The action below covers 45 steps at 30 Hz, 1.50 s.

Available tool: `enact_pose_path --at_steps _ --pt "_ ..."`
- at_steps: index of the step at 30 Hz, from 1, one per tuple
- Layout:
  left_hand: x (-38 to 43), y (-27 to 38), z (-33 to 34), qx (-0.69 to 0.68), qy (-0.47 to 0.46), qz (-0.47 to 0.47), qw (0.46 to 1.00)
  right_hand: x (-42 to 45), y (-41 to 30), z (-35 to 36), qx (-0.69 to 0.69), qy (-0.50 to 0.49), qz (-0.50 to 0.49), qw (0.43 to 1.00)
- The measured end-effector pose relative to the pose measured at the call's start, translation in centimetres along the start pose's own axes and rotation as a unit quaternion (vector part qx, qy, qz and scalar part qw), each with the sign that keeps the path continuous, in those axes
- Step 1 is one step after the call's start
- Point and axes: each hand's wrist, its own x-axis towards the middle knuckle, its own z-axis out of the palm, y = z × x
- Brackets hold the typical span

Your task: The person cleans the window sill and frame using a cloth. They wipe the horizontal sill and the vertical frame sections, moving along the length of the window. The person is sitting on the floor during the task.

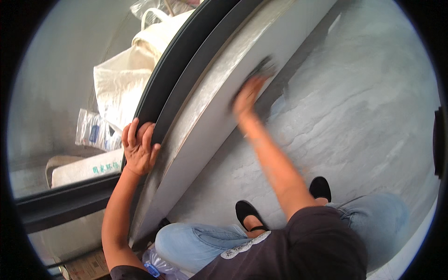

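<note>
My right hand (249, 92) is pressed along the pale face of a low sill wall (210, 115). In it is a dark, flat thing, perhaps a cloth (260, 68); motion blur hides its exact kind. My left hand (140, 150) rests against the dark window frame (178, 70), its fingers apart and a little bent at the frame's edge. Between the frame and the pale face runs a speckled stone sill top (210, 84).
Behind the glass lie a white sack (122, 87), a clear plastic packet (94, 129) and a pale box bearing writing (87, 168). A clear plastic bottle (162, 262) and a cardboard box (87, 267) are at lower left. Grey marble-patterned floor (350, 122) spreads to the right.
</note>
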Motion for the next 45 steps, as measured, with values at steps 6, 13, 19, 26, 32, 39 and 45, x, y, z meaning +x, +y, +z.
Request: enact_pose_path --at_steps 6,13,19,26,32,39,45 --pt "-0.4 0.2 0.4 0.0 -0.006 -0.002 1.0 -8.3 -2.8 0.6 -0.093 -0.091 -0.284 0.95" --pt "2.1 0.9 0.5 -0.006 0.016 0.007 1.0 25.5 5.1 -8.8 -0.015 0.052 -0.163 0.985" --pt "3.9 1.1 0.8 -0.017 0.029 0.029 0.999 17.4 11.5 -9.9 -0.133 0.115 -0.147 0.973" --pt "0.3 0.3 0.7 0.015 0.004 -0.001 1.0 -29.6 6.3 0.8 -0.032 -0.1 0.516 0.85" --pt "0.3 0.2 0.9 0.004 0.01 -0.018 1.0 -30.9 2.7 0.7 0.158 -0.088 0.713 0.678" --pt "-0.4 0.4 0.9 -0.044 0.047 -0.051 0.997 -21.5 1.3 -7.3 -0.078 -0.359 0.584 0.724" --pt "-1.5 0.1 1.3 -0.066 0.073 -0.038 0.994 -15.4 0.7 -9.8 -0.199 -0.256 0.341 0.882"
